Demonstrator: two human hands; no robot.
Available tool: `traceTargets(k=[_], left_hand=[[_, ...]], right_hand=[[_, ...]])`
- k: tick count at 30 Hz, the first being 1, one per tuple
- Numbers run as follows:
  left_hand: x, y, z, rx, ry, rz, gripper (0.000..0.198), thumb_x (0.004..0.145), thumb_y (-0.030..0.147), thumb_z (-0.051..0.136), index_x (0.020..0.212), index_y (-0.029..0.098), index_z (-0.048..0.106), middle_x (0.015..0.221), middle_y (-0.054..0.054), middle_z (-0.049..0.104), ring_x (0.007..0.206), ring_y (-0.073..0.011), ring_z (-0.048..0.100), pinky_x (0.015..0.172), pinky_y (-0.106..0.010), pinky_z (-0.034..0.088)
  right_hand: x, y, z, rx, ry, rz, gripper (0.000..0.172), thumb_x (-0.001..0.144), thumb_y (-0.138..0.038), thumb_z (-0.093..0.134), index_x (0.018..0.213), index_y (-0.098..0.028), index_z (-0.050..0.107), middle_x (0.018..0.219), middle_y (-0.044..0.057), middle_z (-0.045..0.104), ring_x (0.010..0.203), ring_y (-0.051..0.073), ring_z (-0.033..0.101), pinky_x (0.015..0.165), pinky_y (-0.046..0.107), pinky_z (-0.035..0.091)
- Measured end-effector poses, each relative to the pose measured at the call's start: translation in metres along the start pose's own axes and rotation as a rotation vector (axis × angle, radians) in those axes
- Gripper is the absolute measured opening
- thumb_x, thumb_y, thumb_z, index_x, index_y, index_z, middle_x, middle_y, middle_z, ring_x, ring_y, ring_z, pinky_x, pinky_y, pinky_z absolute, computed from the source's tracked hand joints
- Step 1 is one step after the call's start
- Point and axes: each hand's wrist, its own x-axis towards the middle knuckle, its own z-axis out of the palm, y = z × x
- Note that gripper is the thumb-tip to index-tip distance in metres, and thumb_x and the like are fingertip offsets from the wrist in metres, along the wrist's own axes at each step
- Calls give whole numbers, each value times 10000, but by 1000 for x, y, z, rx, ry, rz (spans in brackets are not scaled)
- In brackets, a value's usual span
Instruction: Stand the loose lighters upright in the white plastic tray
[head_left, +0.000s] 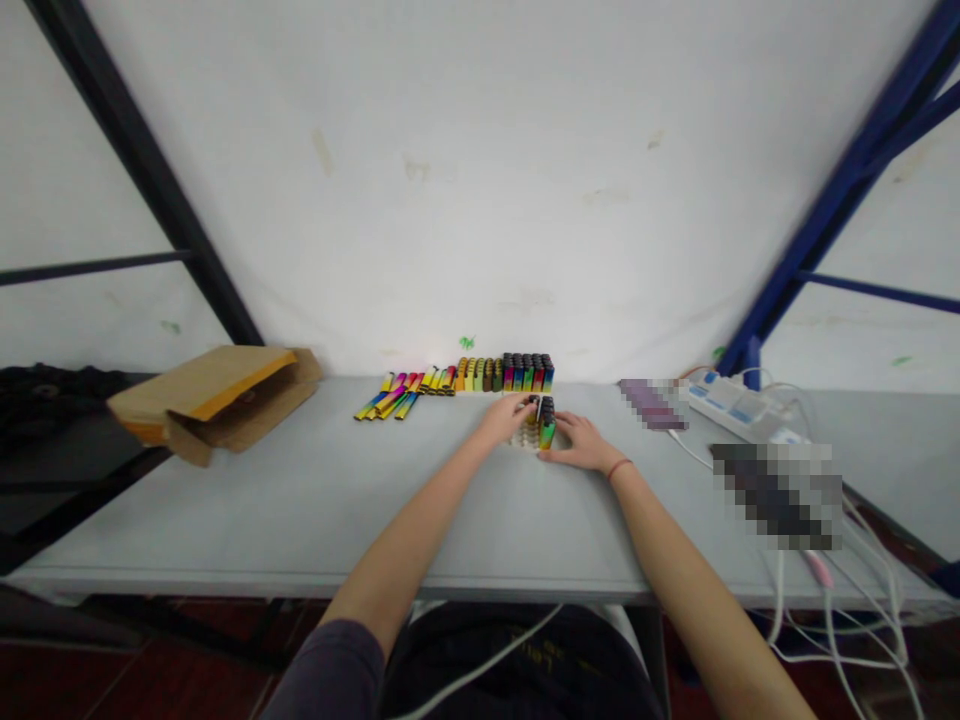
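Both my hands meet at a small clear plastic tray (526, 438) near the middle of the grey table (322, 520). It holds several upright lighters (546, 422) with dark tops and rainbow-coloured bodies. The fingertips of my left hand (506, 420) rest on the lighters from the left. My right hand (577, 445) curves around the tray's right side. Behind them stand rows of upright lighters (517, 373). Further left lie loose yellow and pink lighters (394, 398).
A torn cardboard envelope (214, 400) lies at the table's left end, beside a dark cloth (45, 400). On the right are a white power strip (731, 408), white cables (832, 600) and two pixelated objects (776, 495). Dark and blue shelf posts (825, 190) frame the white wall.
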Motion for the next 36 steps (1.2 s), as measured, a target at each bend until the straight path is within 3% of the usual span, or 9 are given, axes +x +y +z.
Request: traceTargets(k=[3, 5, 8, 12, 16, 22, 29, 32, 36], left_hand=[[-1, 6, -6, 12, -15, 3, 354, 907, 247, 621, 1260, 237, 650, 1082, -62, 766, 1011, -225, 719, 969, -366, 537], [-5, 5, -14, 36, 51, 49, 295, 890, 259, 648, 1184, 249, 676, 1042, -54, 755, 1034, -229, 703, 996, -366, 517], [-19, -6, -37, 133, 255, 39, 143, 903, 234, 613, 1008, 213, 707, 1061, -100, 718, 1090, -261, 661, 1058, -405, 471], [-45, -37, -81, 330, 603, -202, 123, 870, 132, 575, 905, 187, 679, 1198, -188, 650, 1313, -394, 498, 1100, -571, 380], [-62, -65, -104, 257, 732, -329, 95, 845, 170, 609, 754, 194, 598, 1208, -223, 627, 1427, -472, 353, 1060, -671, 358], [-64, -69, -102, 189, 729, -470, 352, 771, 116, 658, 597, 220, 370, 958, -191, 636, 1308, -469, 498, 976, -633, 433], [-53, -56, -94, -109, 715, -493, 395, 777, 76, 619, 568, 241, 327, 633, -40, 496, 1000, -289, 638, 851, -343, 493], [-44, -45, -83, -161, 714, -582, 318, 881, 124, 526, 599, 223, 416, 616, -13, 484, 757, -194, 611, 684, -253, 466], [-37, -29, -65, -575, 661, -619, 276, 989, 336, 480, 753, 196, 512, 674, 27, 511, 467, -83, 427, 454, -198, 324]], right_hand=[[0, -1, 0, -7, 5, -2, 839, 801, -730, 670, 1436, -189, 587, 1508, 187, 538, 1360, 401, 516, 1146, 549, 388], [1, -1, -1, -11, 5, -11, 852, 795, -739, 668, 1427, -172, 596, 1500, 195, 544, 1349, 401, 527, 1143, 541, 396], [1, -1, -2, -8, 15, -19, 851, 783, -753, 668, 1407, -178, 615, 1479, 190, 564, 1337, 399, 537, 1138, 539, 406], [0, -1, -2, 8, 27, -10, 831, 777, -747, 678, 1396, -193, 627, 1475, 184, 571, 1348, 408, 525, 1139, 563, 399], [-1, -1, -1, 16, 20, 7, 822, 780, -733, 689, 1399, -195, 624, 1489, 183, 557, 1371, 409, 504, 1149, 565, 384], [0, 0, -2, 15, 10, 2, 811, 783, -738, 685, 1382, -193, 635, 1492, 183, 552, 1363, 399, 511, 1145, 554, 389], [-1, -1, -3, 21, 4, 3, 808, 786, -736, 683, 1383, -195, 633, 1498, 185, 544, 1368, 400, 506, 1146, 565, 384], [-1, -1, -2, 25, 7, 2, 821, 783, -736, 685, 1386, -182, 632, 1497, 194, 543, 1368, 401, 508, 1151, 558, 382], [0, 0, -1, 33, 25, -4, 802, 775, -732, 693, 1376, -203, 641, 1488, 184, 557, 1353, 406, 521, 1141, 565, 394]])
